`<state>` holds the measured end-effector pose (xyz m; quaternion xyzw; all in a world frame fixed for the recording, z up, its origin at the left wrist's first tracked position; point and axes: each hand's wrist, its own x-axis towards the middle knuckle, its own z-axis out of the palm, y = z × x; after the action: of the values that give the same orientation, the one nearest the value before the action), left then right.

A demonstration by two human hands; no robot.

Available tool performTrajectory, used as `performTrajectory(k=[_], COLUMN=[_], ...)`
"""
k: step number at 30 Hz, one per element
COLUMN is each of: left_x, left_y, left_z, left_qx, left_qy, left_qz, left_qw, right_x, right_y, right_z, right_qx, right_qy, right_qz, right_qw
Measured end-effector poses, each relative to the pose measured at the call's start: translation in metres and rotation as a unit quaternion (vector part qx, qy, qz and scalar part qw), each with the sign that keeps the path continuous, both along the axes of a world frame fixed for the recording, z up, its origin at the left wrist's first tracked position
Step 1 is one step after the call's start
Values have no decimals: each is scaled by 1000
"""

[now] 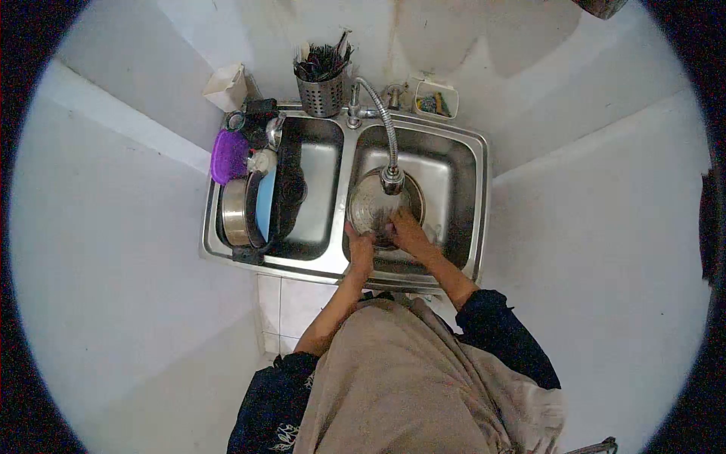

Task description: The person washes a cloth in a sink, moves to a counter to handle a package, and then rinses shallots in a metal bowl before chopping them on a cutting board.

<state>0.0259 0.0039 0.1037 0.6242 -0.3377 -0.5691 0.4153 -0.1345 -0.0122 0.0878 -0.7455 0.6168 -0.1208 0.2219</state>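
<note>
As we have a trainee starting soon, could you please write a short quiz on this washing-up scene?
1. Multiple choice: Over which basin of the double stainless-steel sink does the flexible silver metal faucet hang?
a) left
b) right

2. True or false: Assorted cutlery stands in the perforated, cylindrical metal holder.

3. Open question: At which side of the round, greyish metal dish are the bare left hand and the bare right hand: the side near the person or the side near the back wall?

Key: 1 b; 2 true; 3 the side near the person.
</note>
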Motion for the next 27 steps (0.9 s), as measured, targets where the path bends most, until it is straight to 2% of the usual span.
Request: performTrajectory(k=[2,4,6,8,10,12,14,15,16,17,18,20,22,23,25,26,27], left_x=[-1,4,4,3,6,10,13,10,11,13,16,24,32,34,30,30,32], left_y=[2,1,-1,-4,-8,-8,-9,-5,-4,-4,-3,4,7,11,7,8,10], left_z=[5,-9,-22,-30,-22,-12,-3,25,27,27,26,-7,-15,-11,33,32,29], left_qx=[-18,-63,-86,-85,-68,-36,10,-36,-19,-3,13,-5,-11,-6,27,27,26], left_qy=[-21,41,70,65,56,57,68,52,61,69,77,83,78,70,87,74,62], left_qz=[-11,-4,4,13,10,22,47,49,56,63,71,68,64,62,62,62,61], left_qw=[1000,997,994,994,996,997,997,997,996,996,994,994,995,996,994,995,996], right_x=[-6,-18,-19,-21,-27,-35,-49,-46,-40,-38,-35,-28,-23,-22,-17,-15,-15], right_y=[-6,-17,-16,-22,-43,-69,-107,-125,-142,-157,-172,-199,-231,-248,-269,-275,-277], right_z=[5,0,4,16,56,68,41,55,72,72,72,68,60,58,64,67,69], right_qx=[86,129,-66,-46,190,55,-55,6,66,45,24,84,242,253,217,199,203], right_qy=[-46,-79,-68,-70,-85,-138,-288,-333,-376,-380,-385,-462,-583,-606,-652,-672,-676], right_qz=[-6,-28,95,126,66,-65,-129,-170,-210,-190,-170,-168,-199,-226,-258,-275,-247], right_qw=[995,988,991,988,976,987,947,927,900,904,907,867,750,719,680,658,664])
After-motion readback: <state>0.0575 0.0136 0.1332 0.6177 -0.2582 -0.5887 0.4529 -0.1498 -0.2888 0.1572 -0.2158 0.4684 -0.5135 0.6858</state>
